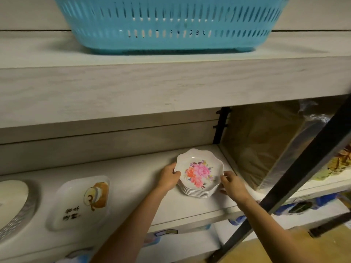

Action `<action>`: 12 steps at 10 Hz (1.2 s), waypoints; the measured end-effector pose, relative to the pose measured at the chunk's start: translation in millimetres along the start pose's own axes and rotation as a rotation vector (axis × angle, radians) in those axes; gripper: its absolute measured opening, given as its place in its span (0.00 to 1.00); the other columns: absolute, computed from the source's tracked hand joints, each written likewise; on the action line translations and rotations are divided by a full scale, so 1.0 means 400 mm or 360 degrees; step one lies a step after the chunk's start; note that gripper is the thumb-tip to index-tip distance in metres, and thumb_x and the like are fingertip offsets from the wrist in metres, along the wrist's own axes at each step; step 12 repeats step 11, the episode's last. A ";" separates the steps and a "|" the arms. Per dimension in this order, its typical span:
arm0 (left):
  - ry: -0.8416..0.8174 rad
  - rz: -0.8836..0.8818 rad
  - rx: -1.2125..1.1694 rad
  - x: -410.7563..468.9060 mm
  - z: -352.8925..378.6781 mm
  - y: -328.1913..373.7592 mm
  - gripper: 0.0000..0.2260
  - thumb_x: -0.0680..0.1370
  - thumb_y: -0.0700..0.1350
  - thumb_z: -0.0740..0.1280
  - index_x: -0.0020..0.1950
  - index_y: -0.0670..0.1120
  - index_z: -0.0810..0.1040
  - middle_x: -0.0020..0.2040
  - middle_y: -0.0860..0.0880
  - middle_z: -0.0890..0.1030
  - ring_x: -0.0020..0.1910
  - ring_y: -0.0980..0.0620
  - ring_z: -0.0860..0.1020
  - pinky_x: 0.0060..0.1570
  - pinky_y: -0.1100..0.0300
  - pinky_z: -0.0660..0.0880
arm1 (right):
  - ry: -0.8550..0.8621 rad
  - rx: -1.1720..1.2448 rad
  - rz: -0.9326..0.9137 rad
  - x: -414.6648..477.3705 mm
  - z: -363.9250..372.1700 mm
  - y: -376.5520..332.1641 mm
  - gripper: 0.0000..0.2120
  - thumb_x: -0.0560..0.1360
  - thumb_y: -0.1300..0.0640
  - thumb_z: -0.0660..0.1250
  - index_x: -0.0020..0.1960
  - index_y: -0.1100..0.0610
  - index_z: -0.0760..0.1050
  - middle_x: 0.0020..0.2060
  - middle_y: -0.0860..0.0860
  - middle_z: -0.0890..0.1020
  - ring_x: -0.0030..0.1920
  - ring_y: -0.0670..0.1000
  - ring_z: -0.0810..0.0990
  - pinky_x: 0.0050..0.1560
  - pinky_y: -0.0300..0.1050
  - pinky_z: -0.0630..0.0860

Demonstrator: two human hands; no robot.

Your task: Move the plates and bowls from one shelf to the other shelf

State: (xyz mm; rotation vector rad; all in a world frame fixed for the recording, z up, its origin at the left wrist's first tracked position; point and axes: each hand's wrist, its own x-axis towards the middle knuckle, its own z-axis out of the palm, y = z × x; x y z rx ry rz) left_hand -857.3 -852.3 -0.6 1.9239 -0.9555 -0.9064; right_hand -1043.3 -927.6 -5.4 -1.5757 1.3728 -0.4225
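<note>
Two bare forearms are reaching up and forward from the bottom of the view, angling in toward each other. The left grip [168, 177] is curling round the left edge of a stack of plates [198, 173], with its thumb lying on the top rim. The right grip [232, 185] is clasping the stack's right edge, thumb up at the rim and fingers tucking in lower down. Both wrists are lying straight, in line with the forearms.
</note>
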 end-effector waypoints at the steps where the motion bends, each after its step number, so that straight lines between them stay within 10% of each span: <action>1: 0.0080 -0.0009 0.0069 -0.014 -0.026 -0.025 0.19 0.73 0.33 0.57 0.61 0.42 0.78 0.42 0.43 0.77 0.40 0.49 0.72 0.34 0.64 0.67 | -0.0043 0.0012 -0.0035 0.009 0.021 -0.012 0.15 0.80 0.59 0.56 0.63 0.63 0.71 0.46 0.58 0.78 0.45 0.57 0.79 0.50 0.52 0.79; 5: 0.0377 -0.0218 0.0239 -0.123 -0.162 -0.148 0.13 0.76 0.38 0.60 0.58 0.40 0.77 0.51 0.40 0.82 0.42 0.46 0.77 0.38 0.62 0.70 | -0.0347 -0.0167 -0.0272 -0.023 0.177 -0.086 0.15 0.80 0.58 0.56 0.63 0.62 0.72 0.56 0.61 0.79 0.52 0.60 0.80 0.52 0.53 0.80; 9: 0.0428 -0.0184 0.0214 -0.180 -0.177 -0.178 0.15 0.76 0.38 0.59 0.61 0.43 0.75 0.38 0.45 0.77 0.29 0.56 0.70 0.29 0.63 0.64 | -0.0408 -0.0286 -0.0396 -0.045 0.203 -0.070 0.11 0.80 0.59 0.56 0.54 0.61 0.76 0.45 0.57 0.79 0.44 0.58 0.80 0.49 0.52 0.80; 12: 0.0418 -0.0010 0.0101 -0.208 -0.205 -0.181 0.14 0.79 0.43 0.60 0.63 0.42 0.74 0.56 0.43 0.82 0.52 0.47 0.79 0.52 0.55 0.77 | -0.0196 -0.0624 -0.0506 -0.046 0.217 -0.055 0.16 0.81 0.54 0.55 0.62 0.56 0.75 0.53 0.56 0.82 0.54 0.59 0.79 0.57 0.53 0.75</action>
